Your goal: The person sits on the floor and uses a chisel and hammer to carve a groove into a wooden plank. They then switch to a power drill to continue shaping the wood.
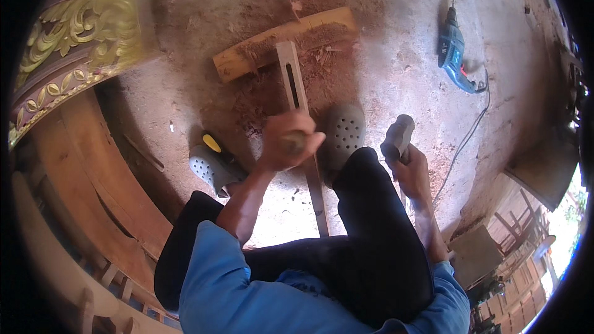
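My left hand (289,142) is closed round a chisel, its round handle end (293,143) facing up; the hand hides the blade. Beneath it lies a long narrow wooden bar (288,62) with a dark slot cut along its top face. One end of the bar rests on a yellowish board (247,55), and the other runs back between my legs. To the right, my right hand (413,173) grips a hammer by its handle, with the dark, thick head (398,137) raised beside my knee, apart from the chisel.
Wood shavings (322,62) lie around the board. A blue power drill (453,49) with a cord rests at the far right. By my left shoe (207,167) is a yellow-and-black handle (212,143). Gold-painted carved wood (80,31) and brown planks (93,167) stand at left.
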Tool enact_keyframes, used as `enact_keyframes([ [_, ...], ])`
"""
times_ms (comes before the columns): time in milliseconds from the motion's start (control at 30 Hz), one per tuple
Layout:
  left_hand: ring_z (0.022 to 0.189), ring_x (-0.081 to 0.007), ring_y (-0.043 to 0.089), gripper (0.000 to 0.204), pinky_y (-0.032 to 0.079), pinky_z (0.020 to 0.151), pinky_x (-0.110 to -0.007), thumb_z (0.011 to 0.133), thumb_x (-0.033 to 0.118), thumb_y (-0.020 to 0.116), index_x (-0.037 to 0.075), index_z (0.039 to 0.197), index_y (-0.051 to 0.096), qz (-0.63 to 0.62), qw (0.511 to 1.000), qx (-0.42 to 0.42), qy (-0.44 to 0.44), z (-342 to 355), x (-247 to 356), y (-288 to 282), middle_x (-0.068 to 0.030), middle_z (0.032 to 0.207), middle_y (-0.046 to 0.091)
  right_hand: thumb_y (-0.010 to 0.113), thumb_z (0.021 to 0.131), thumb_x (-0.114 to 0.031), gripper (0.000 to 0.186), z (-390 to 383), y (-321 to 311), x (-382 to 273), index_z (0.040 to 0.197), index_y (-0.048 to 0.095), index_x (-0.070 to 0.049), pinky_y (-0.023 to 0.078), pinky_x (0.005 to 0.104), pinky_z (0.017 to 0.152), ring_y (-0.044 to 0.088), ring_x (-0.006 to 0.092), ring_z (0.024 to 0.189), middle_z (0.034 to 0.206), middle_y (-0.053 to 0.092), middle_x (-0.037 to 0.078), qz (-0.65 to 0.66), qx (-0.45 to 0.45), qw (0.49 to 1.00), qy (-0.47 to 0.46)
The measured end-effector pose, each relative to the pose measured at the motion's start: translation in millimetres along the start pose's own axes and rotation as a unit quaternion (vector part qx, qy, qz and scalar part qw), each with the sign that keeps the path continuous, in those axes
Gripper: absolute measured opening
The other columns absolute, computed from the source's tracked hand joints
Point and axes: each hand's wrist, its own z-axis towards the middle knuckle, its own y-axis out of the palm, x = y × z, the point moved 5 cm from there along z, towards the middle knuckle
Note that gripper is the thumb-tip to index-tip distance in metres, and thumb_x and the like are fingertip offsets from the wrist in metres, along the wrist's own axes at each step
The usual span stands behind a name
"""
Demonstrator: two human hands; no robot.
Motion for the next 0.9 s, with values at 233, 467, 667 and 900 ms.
enact_keyframes([
  [233,0.065,-0.0167,0.053,0.038,0.046,0.067,-0.04,0.104,0.048,0.057,0.01,0.098,0.055,-0.167,0.923,0.234,0.256,42.3,151.8,-138.1,-0.0039,0.08,0.055,0.07,0.088,-0.024,0.031,119.2,-2.7,60.3,0.107,0.066,-0.001,0.055,0.0508,0.074,0.07,0.0386,0.075,0.084,0.073,0.019,-0.285,0.177,0.939,-0.077],
  [467,0.066,-0.0147,0.049,0.049,0.045,0.067,-0.035,0.098,0.061,0.061,0.012,0.097,0.053,-0.221,0.936,0.273,0.003,47.9,69.4,-99.5,-0.0005,0.081,0.05,0.076,0.093,-0.026,0.048,91.3,-33.7,-39.5,0.133,0.062,-0.004,0.051,0.0488,0.101,0.065,0.0398,0.115,0.124,0.067,0.02,-0.221,0.255,0.896,-0.288],
  [667,0.095,-0.0214,0.063,0.052,0.054,0.088,-0.041,0.097,0.057,0.067,0.009,0.115,0.06,-0.194,0.965,0.124,-0.122,78.2,56.2,76.0,-0.0062,0.102,0.063,0.079,0.089,-0.015,0.058,42.9,7.2,-120.1,0.142,0.057,-0.003,0.054,0.0327,0.085,0.067,0.0192,0.099,0.122,0.068,0.013,0.023,0.002,0.911,-0.412],
  [900,0.148,-0.0363,0.041,0.098,0.037,0.119,-0.052,0.088,0.065,0.069,0.002,0.157,0.038,0.275,0.952,-0.101,0.091,-9.3,-1.2,63.3,-0.0207,0.157,0.044,0.07,0.1,-0.03,0.033,123.1,-44.2,12.7,0.109,0.068,0.001,0.049,0.0418,0.07,0.063,0.0233,0.074,0.082,0.069,0.015,-0.08,0.215,0.961,-0.153],
])
